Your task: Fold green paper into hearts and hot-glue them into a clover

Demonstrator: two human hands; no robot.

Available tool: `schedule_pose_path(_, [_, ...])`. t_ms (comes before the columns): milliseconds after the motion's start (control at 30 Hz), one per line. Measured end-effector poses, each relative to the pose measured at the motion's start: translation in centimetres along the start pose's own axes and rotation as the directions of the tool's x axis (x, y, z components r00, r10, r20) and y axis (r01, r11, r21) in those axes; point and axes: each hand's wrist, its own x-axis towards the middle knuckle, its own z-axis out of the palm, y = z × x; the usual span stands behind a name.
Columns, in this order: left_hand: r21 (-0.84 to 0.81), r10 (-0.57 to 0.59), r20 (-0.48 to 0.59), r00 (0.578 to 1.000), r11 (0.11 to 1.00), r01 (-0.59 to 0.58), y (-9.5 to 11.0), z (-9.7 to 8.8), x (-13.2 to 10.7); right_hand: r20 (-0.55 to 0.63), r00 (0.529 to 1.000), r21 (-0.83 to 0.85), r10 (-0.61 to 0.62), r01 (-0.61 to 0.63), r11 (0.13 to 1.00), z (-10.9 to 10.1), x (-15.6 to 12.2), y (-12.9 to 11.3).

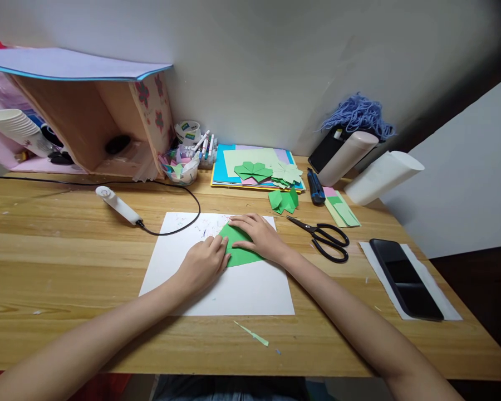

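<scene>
A folded piece of green paper [242, 255] lies on a white sheet of paper [250, 292]. At its left edge, my left hand [204, 260] is closed, with curled fingers and thumb gripping the fold. My right hand [259, 236] rests on the upper right part of the green paper, its fingers stretched out and the thumb spread apart below them. Part of the green paper is covered by both hands. Just beyond my right hand sits a cut green paper shape [284, 201]. Black-handled scissors [323, 235] lie right of the white sheet.
Green paper flowers [254, 171] rest on stacked coloured paper [223, 159] at the back. A corded white tool [119, 206] is at left, its cable reaching the sheet. A box cutter [316, 186], paper rolls [386, 177] and a phone [404, 278] are at right. A paper scrap [253, 334] lies in front.
</scene>
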Motion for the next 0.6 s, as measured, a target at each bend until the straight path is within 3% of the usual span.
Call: schedule_pose_path(600, [0.017, 0.027, -0.002, 1.000, 0.999, -0.027, -0.14, 0.24, -0.03, -0.012, 1.000, -0.155, 0.001, -0.003, 0.988, 0.25, -0.24, -0.48])
